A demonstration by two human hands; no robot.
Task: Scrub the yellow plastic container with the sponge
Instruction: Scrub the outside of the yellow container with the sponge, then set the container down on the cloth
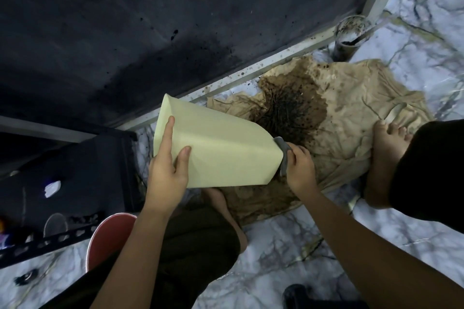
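Left hand (167, 173): reaches in from the lower left on a bare forearm, palm against the side of the yellow container (216, 148). Index finger stretched up along the container's edge, thumb laid flat on its broad face; the other fingers are hidden behind it, so it holds the container between thumb and fingers.

Right hand (300, 167): comes in from the lower right on a bare forearm, knuckles up, fingers curled round a grey sponge (283, 155) at the container's open end.

Feet: both bare. Right foot (388, 153) flat on the brown cloth (351, 113), toes pointing away. Left foot (221, 204) partly tucked under the container.
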